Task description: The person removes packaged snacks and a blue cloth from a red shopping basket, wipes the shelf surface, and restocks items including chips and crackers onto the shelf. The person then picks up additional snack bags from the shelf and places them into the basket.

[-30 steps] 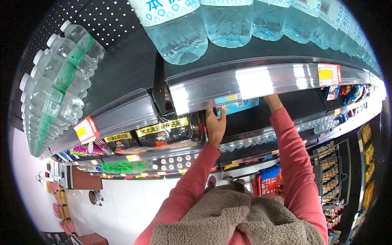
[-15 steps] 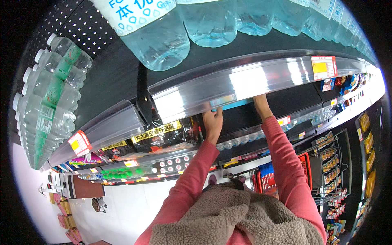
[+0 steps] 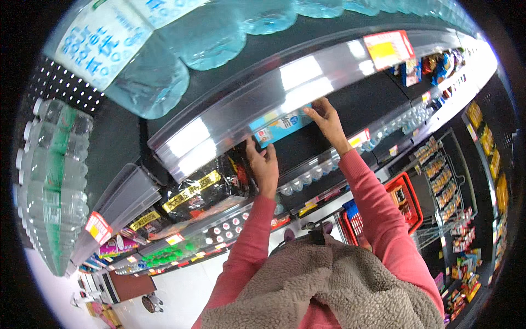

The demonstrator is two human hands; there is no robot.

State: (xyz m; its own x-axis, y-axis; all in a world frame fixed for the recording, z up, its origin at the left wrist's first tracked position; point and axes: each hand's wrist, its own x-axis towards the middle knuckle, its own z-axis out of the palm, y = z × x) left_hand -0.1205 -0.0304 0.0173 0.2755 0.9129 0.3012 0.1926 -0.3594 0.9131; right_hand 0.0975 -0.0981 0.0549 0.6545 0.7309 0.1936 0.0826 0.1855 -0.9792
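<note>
A light-blue printed package [image 3: 282, 127] lies on the dark shelf under a clear plastic shelf front, which hides its far part. My left hand [image 3: 264, 169] is at the package's near left corner, thumb and fingers apart; whether the fingertips press on it is hard to see. At the package's right end is my right hand [image 3: 330, 125], with the thumb and fingers closed on its edge. Black bags with yellow bands [image 3: 192, 191] sit just left of my left hand on the same shelf.
Large blue-tinted water bottles [image 3: 213, 46] line the shelf above, behind the clear shelf front [image 3: 235, 115]. Clear green-labelled bottles [image 3: 55, 175] stand at the left. Lower shelves hold bottle caps [image 3: 312, 176] in rows. A red basket [image 3: 408, 200] and a wire rack [image 3: 438, 181] are at my right.
The view has shifted and tilted. More of the blue package shows from under the shelf front. My left hand's fingers have spread, and my right hand's fingers have come into sight at the package's end.
</note>
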